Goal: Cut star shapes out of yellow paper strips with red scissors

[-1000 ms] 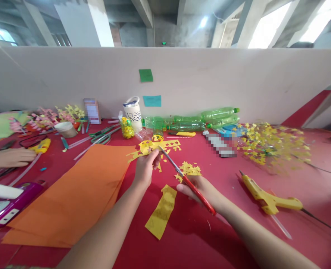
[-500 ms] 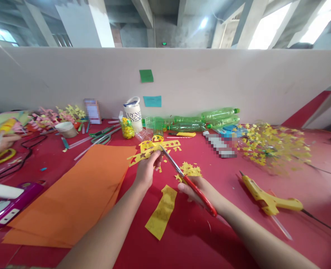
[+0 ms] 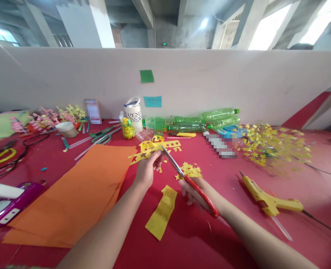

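Observation:
Between the fingers of my left hand (image 3: 147, 171) is a yellow paper strip (image 3: 139, 157) with star-shaped holes. My right hand (image 3: 197, 192) is closed on red-handled scissors (image 3: 200, 192), whose blade tips meet the strip's right end beside my left fingertips. Behind the strip lie more yellow punched paper scraps (image 3: 173, 144). A heap of small yellow paper stars (image 3: 191, 170) lies just beyond my right hand, partly covered by it. Nearer me, a larger yellow paper piece (image 3: 162, 213) rests flat on the red table (image 3: 143, 246).
Orange sheets (image 3: 78, 194) lie on the left, beside a purple device (image 3: 14, 205). On the right is a yellow glue gun (image 3: 271, 194), with a yellow star bouquet (image 3: 271, 147) behind it. Green plastic bottles (image 3: 187, 125) and a white cup (image 3: 133, 114) stand along the partition (image 3: 182, 82).
Another person's hand and a yellow item at the far left have gone out of view. My right fingers have shifted slightly on the scissors; my left hand stays nearly still.

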{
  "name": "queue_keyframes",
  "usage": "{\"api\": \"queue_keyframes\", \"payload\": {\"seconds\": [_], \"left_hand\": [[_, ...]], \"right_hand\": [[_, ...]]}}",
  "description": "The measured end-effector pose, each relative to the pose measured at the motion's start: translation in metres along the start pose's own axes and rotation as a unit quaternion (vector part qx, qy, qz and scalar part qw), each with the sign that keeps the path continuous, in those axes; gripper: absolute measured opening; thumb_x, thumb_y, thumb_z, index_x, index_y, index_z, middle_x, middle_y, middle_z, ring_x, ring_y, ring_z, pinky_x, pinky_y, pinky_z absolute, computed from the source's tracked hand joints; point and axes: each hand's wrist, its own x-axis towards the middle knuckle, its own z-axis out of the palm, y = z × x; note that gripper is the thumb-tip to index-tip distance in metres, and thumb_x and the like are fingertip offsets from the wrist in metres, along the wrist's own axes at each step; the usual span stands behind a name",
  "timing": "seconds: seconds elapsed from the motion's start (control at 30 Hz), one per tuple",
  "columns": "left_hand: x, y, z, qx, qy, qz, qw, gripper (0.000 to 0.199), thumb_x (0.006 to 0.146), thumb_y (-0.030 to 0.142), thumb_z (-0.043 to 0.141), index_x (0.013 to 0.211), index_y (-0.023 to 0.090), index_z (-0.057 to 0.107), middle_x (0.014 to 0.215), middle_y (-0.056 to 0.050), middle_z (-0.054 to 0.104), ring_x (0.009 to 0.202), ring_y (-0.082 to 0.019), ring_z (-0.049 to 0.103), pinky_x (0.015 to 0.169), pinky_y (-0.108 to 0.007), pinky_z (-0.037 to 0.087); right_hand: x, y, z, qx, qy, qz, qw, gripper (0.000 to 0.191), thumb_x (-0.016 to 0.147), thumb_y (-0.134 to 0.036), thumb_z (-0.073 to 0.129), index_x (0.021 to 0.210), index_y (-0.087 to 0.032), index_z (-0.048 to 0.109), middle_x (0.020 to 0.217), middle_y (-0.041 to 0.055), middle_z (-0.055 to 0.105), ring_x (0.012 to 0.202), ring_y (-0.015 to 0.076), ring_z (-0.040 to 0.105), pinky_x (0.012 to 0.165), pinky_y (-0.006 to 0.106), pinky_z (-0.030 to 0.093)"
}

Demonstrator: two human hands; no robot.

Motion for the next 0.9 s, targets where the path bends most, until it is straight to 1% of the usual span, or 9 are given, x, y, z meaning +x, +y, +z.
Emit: {"api": "queue_keyframes", "payload": {"seconds": [0.1, 0.27, 0.4, 0.57, 0.73, 0.83, 0.9], "left_hand": [[0.0002, 0.0000, -0.0001, 0.001, 0.000, -0.001, 1.000, 0.023, 0.066, 0.035, 0.071, 0.062, 0.013, 0.065, 0.053, 0.001, 0.058, 0.045, -0.005, 0.046, 0.040, -0.018, 0.029], [0.0002, 0.0005, 0.0000, 0.000, -0.006, 0.004, 1.000, 0.021, 0.066, 0.034, 0.070, 0.065, 0.014, 0.066, 0.054, 0.001, 0.059, 0.045, -0.006, 0.046, 0.040, -0.019, 0.028], [0.0009, 0.0003, -0.0004, 0.008, -0.002, 0.004, 1.000, 0.022, 0.065, 0.035, 0.069, 0.065, 0.014, 0.066, 0.055, 0.000, 0.059, 0.045, -0.006, 0.046, 0.040, -0.019, 0.028], [0.0018, 0.0004, -0.0007, 0.007, 0.000, -0.003, 1.000, 0.022, 0.065, 0.035, 0.070, 0.064, 0.013, 0.066, 0.054, 0.000, 0.058, 0.045, -0.006, 0.046, 0.040, -0.019, 0.028], [0.0021, 0.0004, -0.0010, 0.003, 0.001, -0.002, 1.000, 0.022, 0.065, 0.035, 0.070, 0.065, 0.013, 0.066, 0.055, 0.000, 0.059, 0.045, -0.006, 0.046, 0.040, -0.019, 0.029], [0.0023, -0.0008, -0.0018, 0.009, 0.001, -0.003, 1.000, 0.023, 0.065, 0.035, 0.070, 0.064, 0.013, 0.066, 0.053, 0.001, 0.058, 0.045, -0.006, 0.046, 0.040, -0.020, 0.028], [0.0021, -0.0012, -0.0023, 0.015, -0.005, -0.001, 1.000, 0.023, 0.066, 0.036, 0.070, 0.064, 0.014, 0.065, 0.053, 0.001, 0.057, 0.045, -0.007, 0.045, 0.040, -0.020, 0.028]], "right_hand": [[-0.0007, -0.0034, 0.0006, 0.012, 0.002, 0.019, 1.000, 0.055, 0.081, -0.070, 0.046, 0.066, -0.017, 0.049, 0.046, -0.0057, 0.041, 0.036, 0.0075, 0.045, 0.031, 0.016, 0.031], [-0.0025, -0.0081, 0.0015, 0.015, 0.006, 0.025, 1.000, 0.053, 0.080, -0.068, 0.049, 0.063, -0.018, 0.046, 0.043, -0.0075, 0.040, 0.030, 0.0047, 0.038, 0.031, 0.016, 0.032], [-0.0025, -0.0085, 0.0017, 0.015, 0.012, 0.029, 0.999, 0.052, 0.081, -0.066, 0.050, 0.061, -0.018, 0.045, 0.038, -0.0090, 0.035, 0.029, 0.0057, 0.039, 0.031, 0.016, 0.032], [-0.0011, -0.0072, 0.0012, 0.003, 0.019, 0.031, 0.999, 0.053, 0.078, -0.067, 0.052, 0.061, -0.018, 0.047, 0.043, -0.0054, 0.043, 0.033, 0.0082, 0.047, 0.028, 0.016, 0.028], [-0.0005, -0.0063, 0.0004, -0.006, 0.013, 0.035, 0.999, 0.053, 0.080, -0.068, 0.050, 0.061, -0.018, 0.047, 0.041, -0.0056, 0.044, 0.028, 0.0066, 0.040, 0.028, 0.017, 0.028], [-0.0001, -0.0054, 0.0008, -0.001, 0.012, 0.033, 0.999, 0.053, 0.080, -0.067, 0.050, 0.061, -0.018, 0.046, 0.043, -0.0050, 0.047, 0.029, 0.0061, 0.040, 0.027, 0.017, 0.027], [0.0003, -0.0047, 0.0012, 0.003, 0.014, 0.033, 0.999, 0.052, 0.080, -0.067, 0.051, 0.061, -0.018, 0.045, 0.042, -0.0059, 0.045, 0.029, 0.0061, 0.041, 0.029, 0.017, 0.029]]}}
